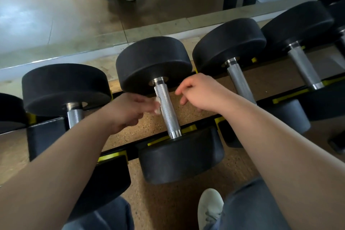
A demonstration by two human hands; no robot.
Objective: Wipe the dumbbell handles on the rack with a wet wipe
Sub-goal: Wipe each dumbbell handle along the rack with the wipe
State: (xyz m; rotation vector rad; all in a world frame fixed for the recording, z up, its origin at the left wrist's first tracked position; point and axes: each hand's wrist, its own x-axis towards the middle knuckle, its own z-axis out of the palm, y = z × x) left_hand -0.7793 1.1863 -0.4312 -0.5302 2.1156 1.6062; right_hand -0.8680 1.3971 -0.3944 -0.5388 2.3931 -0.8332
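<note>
Wiping the middle handle

My left hand pinches the white wet wipe against the left side of the knurled steel dumbbell handle on the black-and-yellow rack; my right hand hovers just beside, fingers loosely curled, empty.

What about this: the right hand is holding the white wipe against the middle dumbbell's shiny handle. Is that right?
Not quite. It is the left hand that holds the white wipe against the middle dumbbell's shiny handle. The right hand is beside the handle and holds nothing. The head view shows this.
</note>
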